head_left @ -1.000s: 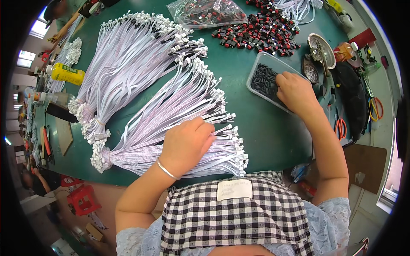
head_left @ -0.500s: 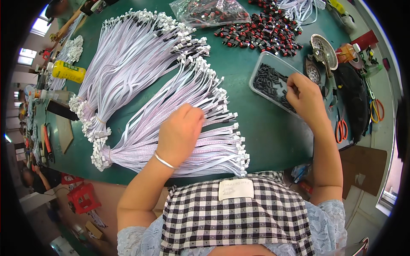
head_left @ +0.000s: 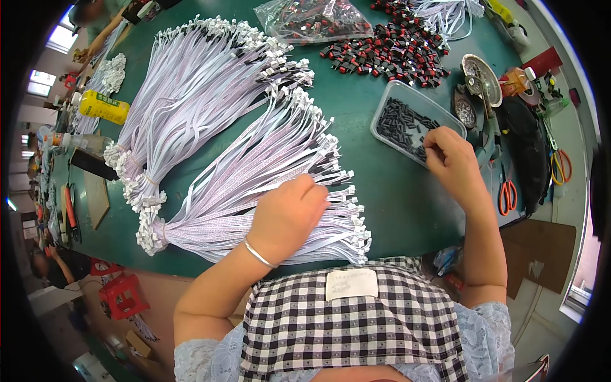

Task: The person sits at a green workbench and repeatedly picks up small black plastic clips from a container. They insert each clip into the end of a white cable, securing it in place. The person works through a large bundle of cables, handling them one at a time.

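My left hand [head_left: 289, 216], with a bracelet at the wrist, lies over a fanned bundle of white flat ribbon cables [head_left: 216, 191]. Its fingers are curled together close to the white and black connector ends, and what they grip is hidden. At the near right corner of a clear plastic box [head_left: 387, 138] is my right hand [head_left: 452, 162], thumb and fingers pinched together. Anything between those fingertips is too small or hidden to name. Short black tubes [head_left: 398, 121] lie loose inside the box.
A second cable bundle [head_left: 191, 95] spreads behind the first. Red and black small parts [head_left: 394, 51] are heaped at the back beside a filled clear bag [head_left: 312, 19]. At the right are a metal dish [head_left: 482, 76] and orange-handled scissors [head_left: 508, 196]; a yellow bottle [head_left: 102, 107] lies left.
My left hand has moved right and nearer to me, toward the connector ends. The right hand has shifted slightly down at the box, and the box has turned or slid a little.
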The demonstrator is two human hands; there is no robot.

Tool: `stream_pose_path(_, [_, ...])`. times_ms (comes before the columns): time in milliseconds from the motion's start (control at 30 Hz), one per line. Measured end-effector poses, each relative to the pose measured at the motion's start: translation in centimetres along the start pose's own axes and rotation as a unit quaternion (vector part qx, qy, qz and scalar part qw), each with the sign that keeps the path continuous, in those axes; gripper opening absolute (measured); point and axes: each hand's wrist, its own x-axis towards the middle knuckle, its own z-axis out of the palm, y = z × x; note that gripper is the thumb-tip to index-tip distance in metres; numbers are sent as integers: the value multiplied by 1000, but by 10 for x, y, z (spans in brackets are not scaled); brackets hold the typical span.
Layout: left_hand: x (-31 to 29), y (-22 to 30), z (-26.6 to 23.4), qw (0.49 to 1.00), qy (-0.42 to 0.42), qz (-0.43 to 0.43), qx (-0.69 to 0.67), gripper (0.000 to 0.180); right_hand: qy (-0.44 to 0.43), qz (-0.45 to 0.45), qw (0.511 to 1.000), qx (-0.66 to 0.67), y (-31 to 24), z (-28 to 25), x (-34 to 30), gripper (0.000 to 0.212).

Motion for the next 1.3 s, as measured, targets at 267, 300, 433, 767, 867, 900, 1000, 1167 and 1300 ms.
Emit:
stream_pose_path(267, [6, 4, 0, 999, -26, 23, 13, 15, -58, -88, 993, 59, -26, 18, -25, 20])
stream_pose_path(300, [6, 5, -3, 999, -15, 28, -5, 15, -67, -93, 991, 63, -28, 20, -27, 21])
stream_pose_path(433, [3, 3, -14, 993, -25, -26, -112, 14, -113, -47, 985, 120, -35, 22, -29, 15])
stream_pose_path(767, [-6, -5, -19, 847, -143, -281, -429, 10, -80, 148, 837, 521, -75, 67, -34, 8])
stream_pose_path(867, [-7, -10, -14, 792, -126, -309, -511, 9, -105, 186, 847, 487, -79, 74, -32, 9])
stream_pose_path(900, [-7, -11, -13, 775, -121, -319, -531, 9, -103, 185, 852, 480, -79, 76, -31, 9])
stream_pose_path(1000, [-9, -16, -10, 762, -124, -319, -550, 11, -89, 173, 875, 443, -77, 80, -30, 8])
stream_pose_path(1167, [-8, -17, -9, 752, -131, -313, -565, 9, -71, 108, 923, 362, -78, 84, -28, 8])
stream_pose_path(1300, [-10, -18, -5, 752, -124, -304, -572, 6, -61, 66, 950, 301, -81, 84, -25, 10])
